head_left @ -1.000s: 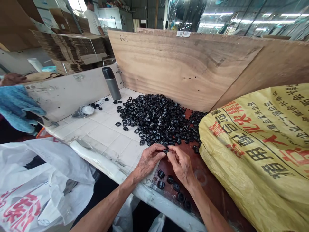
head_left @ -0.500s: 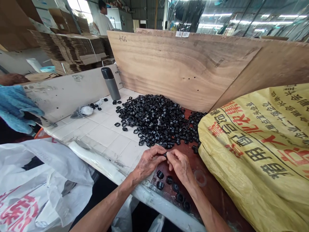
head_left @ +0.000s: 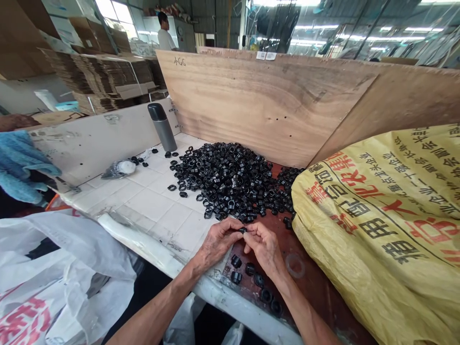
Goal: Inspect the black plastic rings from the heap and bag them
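Note:
Between the fingertips of both hands is a small black plastic part (head_left: 243, 230), mostly covered by the fingers. My left hand (head_left: 220, 242) pinches it from the left, and my right hand (head_left: 264, 245) grips it from the right. Just beyond the fingers lies a large heap of black plastic rings (head_left: 230, 177), with a few strays at its left edge. Nearer to me, below the hands, several thicker black pieces (head_left: 250, 269) lie on the dark red surface (head_left: 312, 287).
A grey flask (head_left: 162, 128) stands at the back left, near a small bag (head_left: 120, 168). A wooden board (head_left: 258, 100) closes off the back. On the right bulges a yellow sack (head_left: 334, 249); at the left hangs a white plastic bag (head_left: 72, 268). A person (head_left: 165, 36) is in the background.
The view has shifted slightly. Both hands stay together at the small black part, which shows a little more between the fingertips. The background person appears farther right.

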`<state>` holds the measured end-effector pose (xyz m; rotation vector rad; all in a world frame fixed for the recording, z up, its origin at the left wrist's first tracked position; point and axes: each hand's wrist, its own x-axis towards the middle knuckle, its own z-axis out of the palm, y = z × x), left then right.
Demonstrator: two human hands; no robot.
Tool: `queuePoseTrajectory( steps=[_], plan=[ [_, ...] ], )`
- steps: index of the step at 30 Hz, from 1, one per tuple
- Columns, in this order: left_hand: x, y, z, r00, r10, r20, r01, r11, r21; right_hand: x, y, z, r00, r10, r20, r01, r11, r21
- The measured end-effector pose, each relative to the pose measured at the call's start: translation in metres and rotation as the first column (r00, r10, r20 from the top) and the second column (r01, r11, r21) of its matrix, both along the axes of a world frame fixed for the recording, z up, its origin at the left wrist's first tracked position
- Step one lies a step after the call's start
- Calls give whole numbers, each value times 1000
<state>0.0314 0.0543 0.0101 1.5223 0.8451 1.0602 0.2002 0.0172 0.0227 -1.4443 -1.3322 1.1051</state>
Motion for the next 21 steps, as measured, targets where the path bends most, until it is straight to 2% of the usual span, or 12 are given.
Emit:
queuePoseTrajectory(
  steps=[1,3,5,6,7,9,11,15,18,21],
  plan=[
    [-1,-1,3,999,-22,-25,22,1000,-8,2,1,0,1000,26,-18,-27,999,-47],
    [-4,-3,8,989,-131,-63,123,986,-114,7,3,1,995,91,28,-88,990,-109],
    [-4,-5,11,962,-242,-127,208,950,-232,14,6,0,980,70,187,-65,997,-35],
    [-3,-6,10,952,-238,-192,188,951,-244,16,7,-1,960,10,279,-29,998,64],
    [-1,-6,9,947,-166,-276,111,972,-206,18,9,-4,933,-64,354,-1,984,179],
    [3,-4,2,911,103,-399,-121,992,-19,21,11,-11,881,-155,448,-16,935,354],
    [8,1,-7,859,302,-413,-248,952,180,20,14,-20,843,-135,520,-101,911,401],
    [13,11,-23,816,330,-475,-141,910,389,16,17,-32,791,-106,602,-183,898,399],
    [15,14,-28,764,378,-523,-160,896,414,15,19,-33,791,-107,602,-172,906,387],
    [17,13,-28,726,402,-558,-192,898,397,17,19,-30,785,-93,612,-161,924,347]
  ],
)
